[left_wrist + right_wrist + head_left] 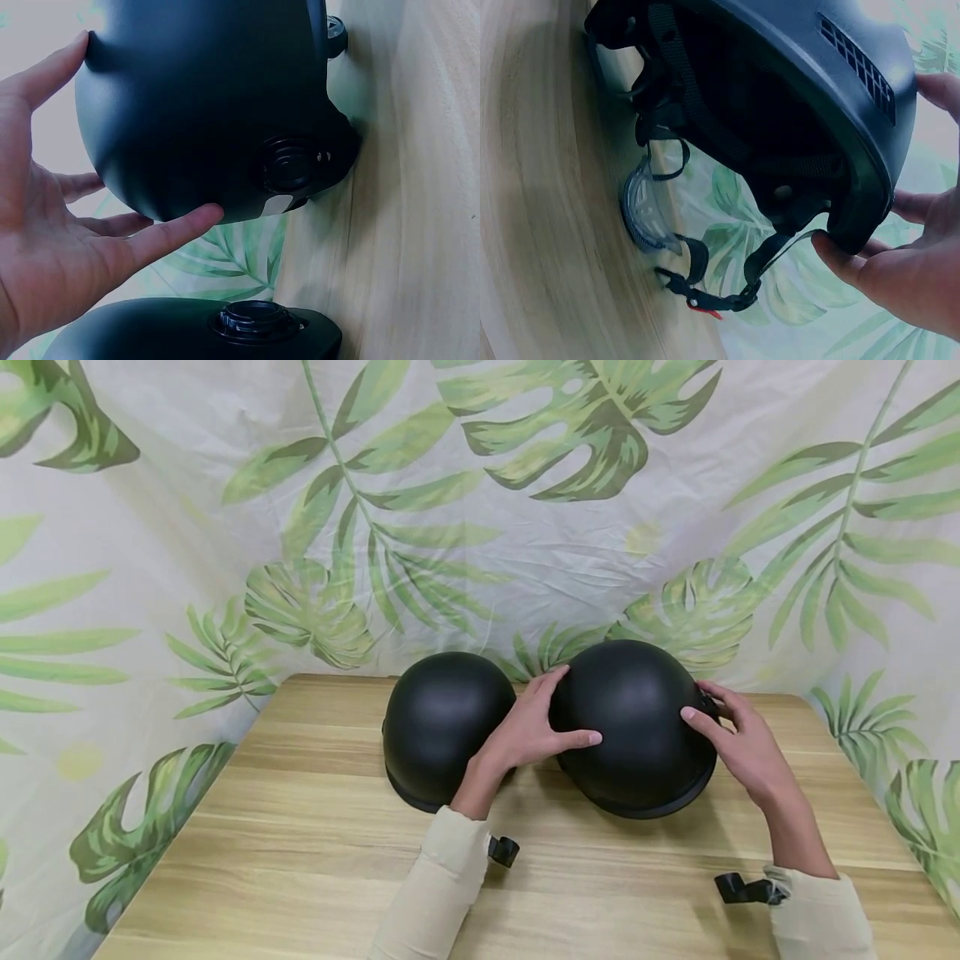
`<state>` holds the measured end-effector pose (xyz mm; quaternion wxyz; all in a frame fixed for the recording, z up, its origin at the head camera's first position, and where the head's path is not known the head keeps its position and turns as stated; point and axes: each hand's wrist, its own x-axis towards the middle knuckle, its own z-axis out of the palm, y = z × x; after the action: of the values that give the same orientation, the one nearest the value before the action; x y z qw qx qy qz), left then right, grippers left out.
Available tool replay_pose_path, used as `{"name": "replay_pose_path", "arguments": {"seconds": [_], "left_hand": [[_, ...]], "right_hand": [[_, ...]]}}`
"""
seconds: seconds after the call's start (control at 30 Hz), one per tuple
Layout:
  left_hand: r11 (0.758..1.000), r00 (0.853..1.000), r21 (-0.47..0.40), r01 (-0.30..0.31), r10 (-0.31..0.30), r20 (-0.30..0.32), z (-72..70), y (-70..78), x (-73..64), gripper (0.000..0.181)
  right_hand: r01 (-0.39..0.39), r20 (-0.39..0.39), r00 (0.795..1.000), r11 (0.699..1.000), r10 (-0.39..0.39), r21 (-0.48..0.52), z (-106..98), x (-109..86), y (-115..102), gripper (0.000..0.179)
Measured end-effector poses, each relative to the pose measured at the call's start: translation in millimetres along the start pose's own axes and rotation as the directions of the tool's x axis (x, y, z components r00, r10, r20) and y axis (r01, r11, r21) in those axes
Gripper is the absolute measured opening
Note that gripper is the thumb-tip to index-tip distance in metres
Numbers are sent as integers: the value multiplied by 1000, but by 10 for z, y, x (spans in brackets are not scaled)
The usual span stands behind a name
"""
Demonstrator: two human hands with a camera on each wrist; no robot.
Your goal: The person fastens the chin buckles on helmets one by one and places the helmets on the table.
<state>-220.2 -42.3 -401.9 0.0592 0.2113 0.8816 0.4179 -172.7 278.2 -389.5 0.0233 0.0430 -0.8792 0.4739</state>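
Observation:
Two black helmets are on the wooden table. The right helmet (630, 735) is held between both hands, tilted so that its inside shows in the right wrist view. My left hand (534, 722) grips its left side, thumb on the near face of the shell and fingers farther back. On the other side, my right hand (742, 743) holds the shell close to its rim, a fingertip near a strap. Black straps (757, 274) with a red-tabbed buckle (705, 306) hang below. Beside the left forearm sits the left helmet (442, 727), dome up.
A leaf-patterned cloth (420, 527) hangs behind and around the table (300, 860). In the right wrist view a clear, curved plastic piece (646, 202) hangs near the tabletop. A black wrist mount (504, 850) is on the left sleeve, another (742, 889) on the right.

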Motion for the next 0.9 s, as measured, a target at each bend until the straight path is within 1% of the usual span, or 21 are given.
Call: {"name": "replay_pose_path", "arguments": {"seconds": [0.2, 0.37, 0.43, 0.57, 0.8, 0.9], "left_hand": [[1000, 1000, 7, -1, 1, -1, -8, 8, -5, 112], [1000, 999, 2, 25, -25, -43, 14, 26, -16, 111], [999, 998, 5, 33, -32, -61, 33, 33, -17, 112], [999, 996, 6, 41, -40, -78, 77, 53, -17, 110], [996, 995, 3, 85, -85, -53, 157, 73, 1, 106], [996, 994, 4, 88, -88, -71, 177, 64, 11, 104]], "right_hand": [[1, 0, 1000, 1000, -1, 1, 14, 19, 48, 75], [-8, 39, 999, 1000, 9, -19, 10, 27, 109, 73], [-9, 51, 999, 1000, 10, -10, 9, 31, 129, 73], [-23, 56, 998, 1000, 23, 8, 14, 46, 151, 76], [-58, 76, 996, 998, 56, 23, 18, 70, 190, 81], [-66, 83, 994, 997, 64, 32, 18, 74, 198, 83]]}}
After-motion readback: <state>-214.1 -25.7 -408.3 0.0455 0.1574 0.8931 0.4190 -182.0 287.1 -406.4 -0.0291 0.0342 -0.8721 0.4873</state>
